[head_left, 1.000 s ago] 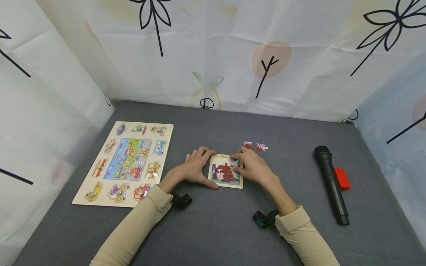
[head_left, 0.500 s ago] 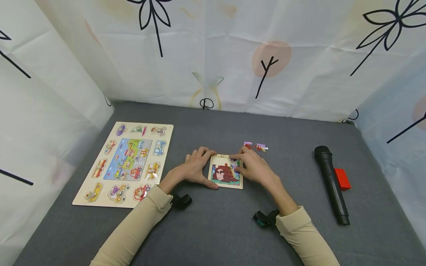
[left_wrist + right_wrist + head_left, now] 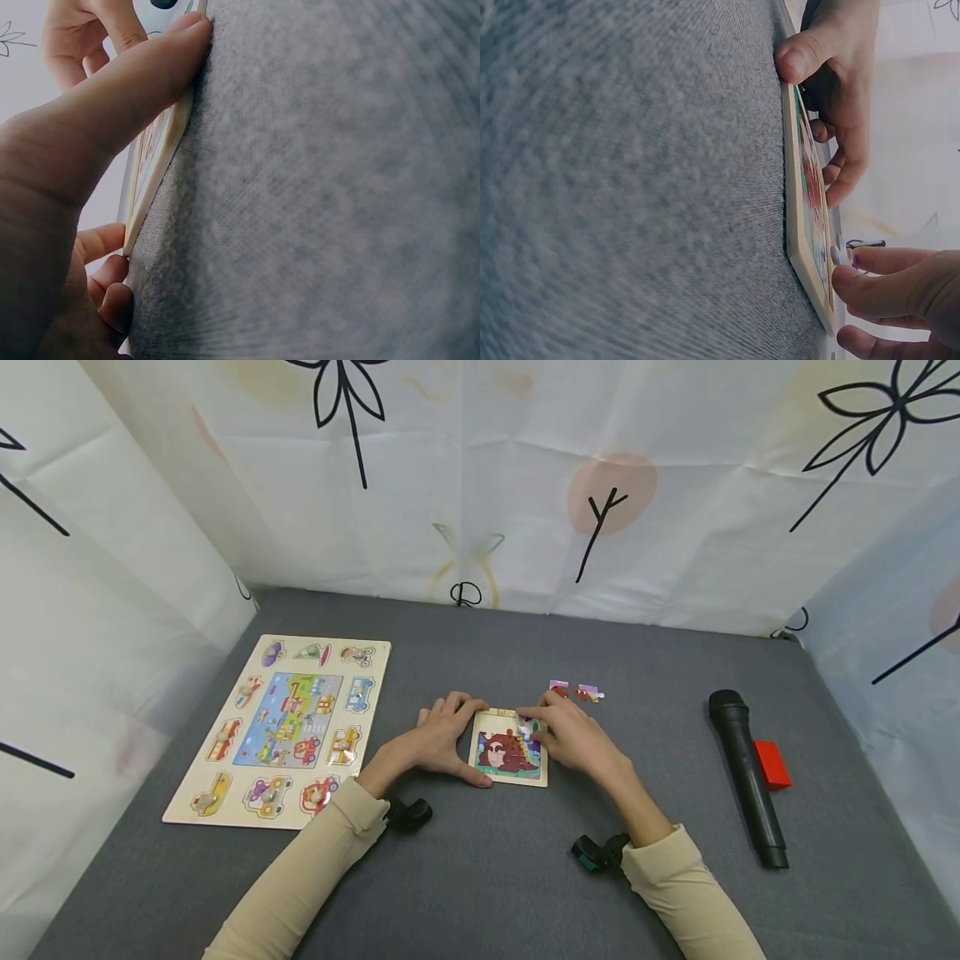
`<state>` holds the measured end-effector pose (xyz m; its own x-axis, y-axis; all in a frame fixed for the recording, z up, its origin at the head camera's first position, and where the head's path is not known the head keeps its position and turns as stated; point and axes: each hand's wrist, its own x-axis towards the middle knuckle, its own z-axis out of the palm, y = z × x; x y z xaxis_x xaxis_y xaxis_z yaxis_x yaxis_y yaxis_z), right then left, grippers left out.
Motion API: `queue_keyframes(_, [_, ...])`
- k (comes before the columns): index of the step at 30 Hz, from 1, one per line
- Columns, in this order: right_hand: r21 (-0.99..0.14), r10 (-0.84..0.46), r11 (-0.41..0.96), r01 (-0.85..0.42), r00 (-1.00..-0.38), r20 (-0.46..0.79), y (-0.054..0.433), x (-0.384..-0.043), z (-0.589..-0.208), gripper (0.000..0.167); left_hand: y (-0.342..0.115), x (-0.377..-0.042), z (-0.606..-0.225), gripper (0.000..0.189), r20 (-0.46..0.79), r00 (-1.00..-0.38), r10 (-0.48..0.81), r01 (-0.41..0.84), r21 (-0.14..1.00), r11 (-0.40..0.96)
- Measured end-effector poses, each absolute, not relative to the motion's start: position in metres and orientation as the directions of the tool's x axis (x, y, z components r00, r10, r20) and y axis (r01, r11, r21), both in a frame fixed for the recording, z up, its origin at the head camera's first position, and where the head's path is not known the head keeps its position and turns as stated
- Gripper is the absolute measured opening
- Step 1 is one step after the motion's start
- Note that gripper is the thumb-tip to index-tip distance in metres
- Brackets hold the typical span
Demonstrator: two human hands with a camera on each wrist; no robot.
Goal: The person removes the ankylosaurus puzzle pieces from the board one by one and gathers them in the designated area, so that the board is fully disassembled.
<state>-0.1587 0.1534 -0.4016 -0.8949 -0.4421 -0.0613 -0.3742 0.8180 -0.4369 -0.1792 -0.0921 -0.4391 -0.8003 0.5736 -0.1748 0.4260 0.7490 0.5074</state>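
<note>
A small wooden puzzle board [image 3: 508, 779] with a brown-red animal picture lies on the grey table in the head view. My left hand [image 3: 442, 737] holds its left side, the thumb at the near corner and the fingertips at the far corner; the left wrist view shows the thumb [image 3: 161, 64] along the near edge. Over the board's upper right part, my right hand [image 3: 573, 733] pinches a small jigsaw piece [image 3: 843, 252] between thumb and forefinger, just above the board's surface. Part of the board's right side is hidden behind these fingers.
Two loose jigsaw pieces [image 3: 589, 692] lie beyond the right hand. A large wooden peg puzzle [image 3: 217, 810] with vehicle pictures is on the left. To the right lie a black microphone [image 3: 748, 777] and a red block [image 3: 772, 764]. Patterned white cloth [image 3: 510, 552] stands behind the table.
The right fingers have shifted slightly at the board's upper right, and a pale jigsaw piece now shows between them. The left hand and the board have stayed in place.
</note>
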Motion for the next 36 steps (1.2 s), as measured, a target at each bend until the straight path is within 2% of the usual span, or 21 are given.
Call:
queue_keyframes(16, [-0.378,-0.449,0.832,-0.406,-0.893,-0.028,0.178,-0.170,-0.399,0.040,-0.093,-0.178,-0.439,0.113,-0.173,-0.803,0.571,0.424,0.508,0.750])
queue_keyframes(26, [-0.352,-0.355,0.883,-0.310,-0.932,-0.071,0.214,-0.184,-0.392,0.041,-0.093,-0.179,-0.441,0.112,-0.167,-0.801,0.574,0.430,0.507,0.747])
queue_keyframes(36, [-0.310,-0.301,0.917,-0.251,-0.946,-0.123,0.256,-0.198,-0.392,0.041,-0.093,-0.178,-0.440,0.112,-0.167,-0.801,0.575,0.428,0.511,0.745])
